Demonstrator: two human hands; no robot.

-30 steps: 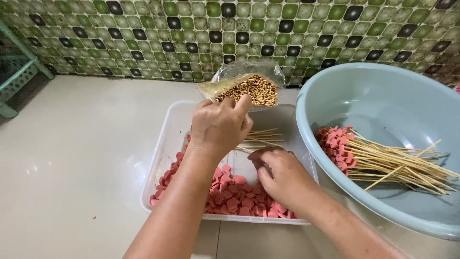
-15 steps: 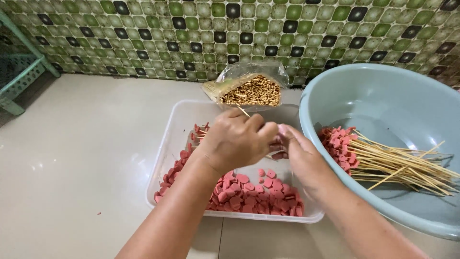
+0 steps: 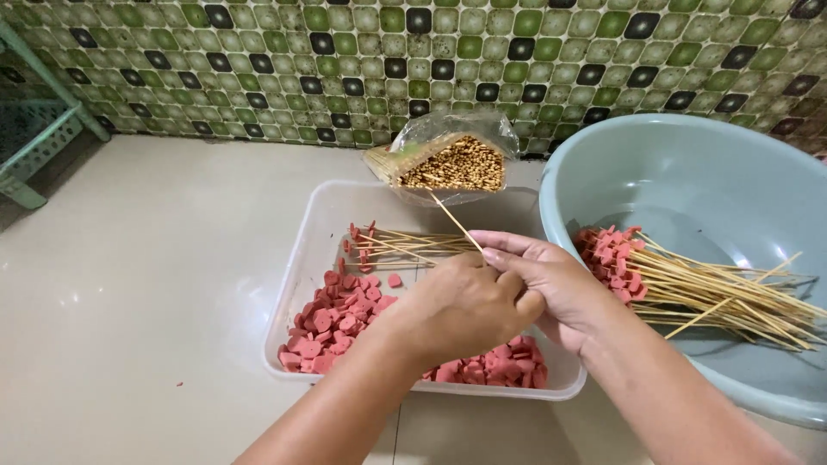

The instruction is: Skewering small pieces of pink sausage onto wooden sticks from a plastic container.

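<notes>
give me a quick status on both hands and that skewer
Left hand and right hand together over the clear tray, pinching one bare bamboo skewer, tip pointing up. Pink sausage slices below. Nothing blocking.

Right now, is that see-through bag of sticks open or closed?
Open. The bag lies tipped against the tiled wall, its mouth gaping toward the camera, so the blunt ends of the packed sticks show inside.
</notes>
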